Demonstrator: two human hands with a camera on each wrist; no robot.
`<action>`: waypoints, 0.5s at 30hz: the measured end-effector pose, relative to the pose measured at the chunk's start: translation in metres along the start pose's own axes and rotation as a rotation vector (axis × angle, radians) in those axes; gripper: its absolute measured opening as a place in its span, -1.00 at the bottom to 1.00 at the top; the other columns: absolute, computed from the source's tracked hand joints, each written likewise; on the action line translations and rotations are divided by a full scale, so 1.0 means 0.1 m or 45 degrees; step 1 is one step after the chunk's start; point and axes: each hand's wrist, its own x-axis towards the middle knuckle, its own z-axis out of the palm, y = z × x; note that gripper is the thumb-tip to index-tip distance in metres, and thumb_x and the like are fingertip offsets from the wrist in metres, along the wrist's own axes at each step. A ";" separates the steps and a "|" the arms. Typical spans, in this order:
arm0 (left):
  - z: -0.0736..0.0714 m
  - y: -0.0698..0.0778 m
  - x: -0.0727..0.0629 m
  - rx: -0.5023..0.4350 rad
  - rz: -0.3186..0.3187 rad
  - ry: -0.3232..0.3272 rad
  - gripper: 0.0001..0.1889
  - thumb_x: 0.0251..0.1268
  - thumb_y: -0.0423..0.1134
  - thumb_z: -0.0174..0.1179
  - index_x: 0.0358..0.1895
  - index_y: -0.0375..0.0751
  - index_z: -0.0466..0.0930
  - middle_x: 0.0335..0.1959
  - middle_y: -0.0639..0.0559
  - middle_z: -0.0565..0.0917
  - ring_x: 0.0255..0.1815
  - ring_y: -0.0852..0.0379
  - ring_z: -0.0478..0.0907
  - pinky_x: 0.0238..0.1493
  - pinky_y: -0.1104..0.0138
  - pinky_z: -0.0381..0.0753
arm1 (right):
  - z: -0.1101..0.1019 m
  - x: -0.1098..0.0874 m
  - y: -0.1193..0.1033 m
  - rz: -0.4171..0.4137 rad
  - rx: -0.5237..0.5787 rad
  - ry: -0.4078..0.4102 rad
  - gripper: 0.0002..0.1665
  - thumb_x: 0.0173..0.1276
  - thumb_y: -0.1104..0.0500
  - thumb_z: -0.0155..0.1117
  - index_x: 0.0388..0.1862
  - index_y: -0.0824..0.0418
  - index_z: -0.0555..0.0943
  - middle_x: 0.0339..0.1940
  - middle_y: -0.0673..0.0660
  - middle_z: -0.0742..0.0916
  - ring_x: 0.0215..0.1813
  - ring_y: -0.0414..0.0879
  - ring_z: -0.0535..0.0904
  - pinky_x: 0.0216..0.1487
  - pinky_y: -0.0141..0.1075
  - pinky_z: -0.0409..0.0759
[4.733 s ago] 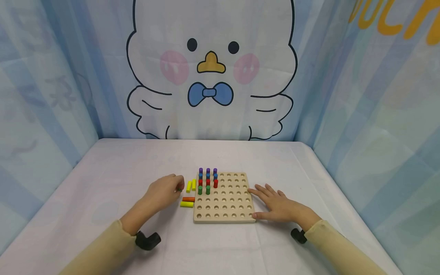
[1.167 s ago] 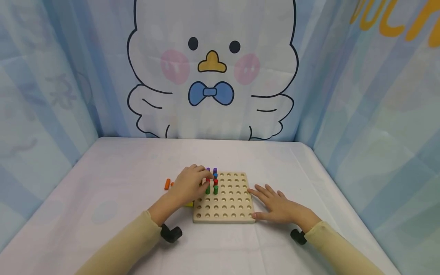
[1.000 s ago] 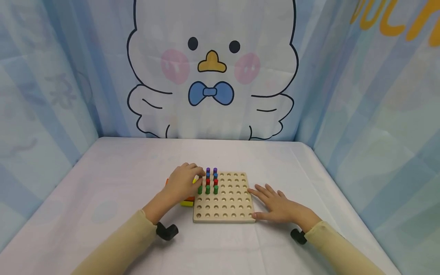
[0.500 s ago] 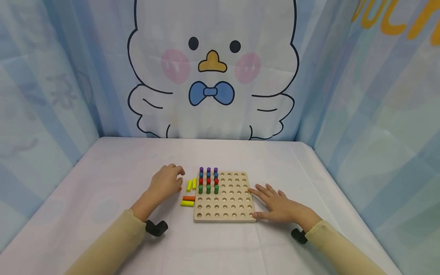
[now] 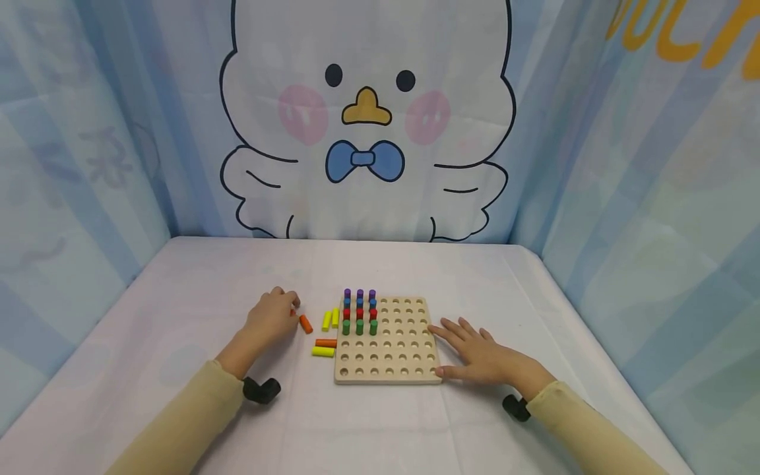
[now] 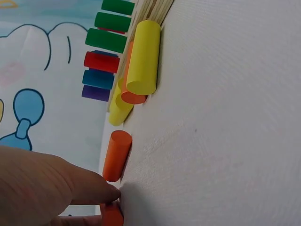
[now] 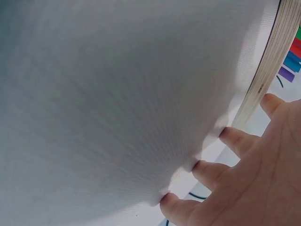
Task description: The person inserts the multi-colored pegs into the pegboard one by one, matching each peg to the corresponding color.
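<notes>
My left hand (image 5: 270, 320) is on the table left of the pegboard, thumb and finger pinching an orange peg (image 6: 112, 215) that mostly hides behind them. A second orange peg (image 5: 305, 324) lies loose just right of those fingers. The wooden pegboard (image 5: 404, 343) has rows of purple pegs (image 5: 359, 292), blue pegs (image 5: 359, 303), red pegs (image 5: 359, 313) and green pegs (image 5: 359, 327), three to a row, at its back left. With fingers spread, my right hand (image 5: 477, 353) rests on the table and touches the board's right edge.
Beside the board's left edge lie two yellow pegs (image 5: 330, 319), another orange peg (image 5: 326, 343) and another yellow peg (image 5: 323, 352). A white cloth (image 5: 380, 429) covers the table. Printed curtains (image 5: 368, 198) stand behind and at both sides.
A third green peg now stands in the board. My left hand has moved from the board leftward to the orange pegs and grips one. The right hand stays put.
</notes>
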 end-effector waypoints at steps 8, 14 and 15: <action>0.00 -0.02 0.04 -0.042 0.006 -0.050 -0.73 0.38 -0.38 0.16 0.10 -0.29 0.63 -0.12 -0.18 0.60 -0.21 -0.04 0.54 0.01 0.07 0.65 | 0.01 0.01 0.01 0.003 -0.012 -0.002 0.06 0.40 -0.53 0.07 0.71 -0.17 0.02 0.74 0.21 0.09 0.70 0.41 -0.14 0.48 0.53 -0.11; -0.01 -0.04 0.03 -0.059 0.018 -0.049 -0.84 0.34 -0.40 0.19 -0.07 -0.25 0.63 -0.23 -0.13 0.57 -0.26 -0.02 0.50 -0.11 0.14 0.62 | 0.01 0.01 0.01 0.010 -0.020 -0.013 0.05 0.40 -0.54 0.06 0.71 -0.19 0.01 0.74 0.19 0.07 0.71 0.38 -0.16 0.50 0.51 -0.12; -0.01 -0.05 0.03 -0.061 0.024 -0.044 -0.87 0.33 -0.40 0.20 -0.11 -0.24 0.62 -0.26 -0.12 0.55 -0.27 -0.02 0.49 -0.15 0.15 0.60 | 0.01 0.01 0.01 0.008 -0.020 -0.013 0.05 0.40 -0.54 0.06 0.71 -0.19 0.01 0.74 0.19 0.07 0.71 0.38 -0.16 0.49 0.51 -0.12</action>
